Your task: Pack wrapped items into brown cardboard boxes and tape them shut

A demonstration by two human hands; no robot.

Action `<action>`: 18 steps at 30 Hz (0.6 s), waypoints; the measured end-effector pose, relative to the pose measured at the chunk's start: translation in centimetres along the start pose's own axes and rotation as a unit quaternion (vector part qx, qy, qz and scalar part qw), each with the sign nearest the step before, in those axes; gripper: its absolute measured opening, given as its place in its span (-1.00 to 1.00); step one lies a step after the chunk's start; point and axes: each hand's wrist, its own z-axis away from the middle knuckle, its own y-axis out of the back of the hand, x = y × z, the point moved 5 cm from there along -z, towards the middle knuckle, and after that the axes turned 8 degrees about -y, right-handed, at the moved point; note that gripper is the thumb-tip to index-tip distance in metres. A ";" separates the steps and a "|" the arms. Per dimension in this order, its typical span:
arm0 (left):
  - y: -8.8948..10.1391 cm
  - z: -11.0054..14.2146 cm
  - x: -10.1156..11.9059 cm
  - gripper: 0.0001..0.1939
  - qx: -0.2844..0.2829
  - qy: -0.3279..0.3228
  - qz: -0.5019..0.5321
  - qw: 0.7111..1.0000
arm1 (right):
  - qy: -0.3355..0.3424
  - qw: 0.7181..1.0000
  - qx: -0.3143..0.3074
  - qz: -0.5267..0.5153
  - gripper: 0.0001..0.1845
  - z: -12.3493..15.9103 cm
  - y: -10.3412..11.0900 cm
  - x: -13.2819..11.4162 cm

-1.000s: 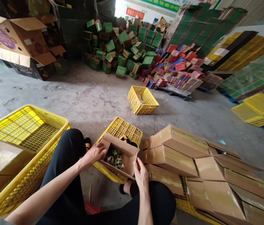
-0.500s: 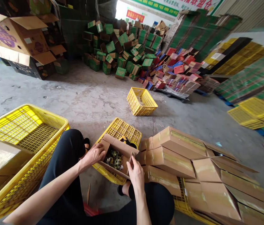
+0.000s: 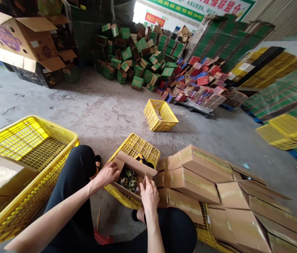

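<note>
In the head view, an open cardboard box [image 3: 135,164] rests on an upturned yellow crate [image 3: 140,144] between my knees. Inside lie several dark green items in shiny clear wrapping [image 3: 128,181]; their kind is unclear. My left hand [image 3: 108,174] holds the box's left end, its fingers bent over the flap. At the opposite end, my right hand [image 3: 149,196] grips the short right flap between thumb and fingers. Behind the box's far flap, a black and orange object [image 3: 145,160] sits on the crate, partly hidden.
Closed, taped cardboard boxes [image 3: 201,165] are stacked on my right, over yellow crates. A large yellow crate [image 3: 76,137] holding cardboard boxes stands left. A smaller yellow crate [image 3: 161,119] sits ahead on the concrete floor. Piled green boxes [image 3: 137,82] and red boxes [image 3: 202,80] lie farther back.
My right hand has shifted slightly left and down along the right end of the box, with the flap still at its fingers. My left hand keeps its place. The view has moved slightly.
</note>
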 end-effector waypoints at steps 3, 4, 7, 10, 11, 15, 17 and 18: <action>0.1 0.0 0.1 -0.76 0.007 0.002 -0.005 1.000 | 0.002 1.000 -0.002 0.007 -0.47 0.0 0.0 -0.1; 0.2 0.0 0.1 -0.75 0.011 0.005 -0.006 1.000 | 0.005 1.000 -0.002 0.009 -0.47 0.0 0.0 -0.1; 0.3 -0.1 0.2 -0.72 0.024 0.014 0.002 1.000 | 0.015 1.000 -0.004 0.016 -0.47 -0.2 -0.2 -0.2; 0.4 -0.2 0.1 -0.73 0.026 0.020 0.009 0.999 | 0.019 1.000 -0.012 0.018 -0.46 -0.4 -0.7 0.0; 0.5 -0.2 0.2 -0.74 0.024 0.021 0.009 0.999 | 0.019 1.000 -0.015 0.018 -0.46 -0.5 -0.8 0.1; 0.6 -0.2 0.3 -0.74 0.009 0.024 0.008 1.000 | 0.019 1.000 -0.017 0.007 -0.47 -0.7 -1.5 0.4; 0.7 -0.1 0.4 -0.72 0.003 0.026 0.009 1.000 | 0.025 1.000 -0.015 -0.002 -0.48 -0.8 -1.7 0.6; 0.8 -0.1 0.4 -0.71 0.003 0.027 0.013 1.000 | 0.027 0.999 -0.015 -0.008 -0.49 -0.9 -1.8 0.6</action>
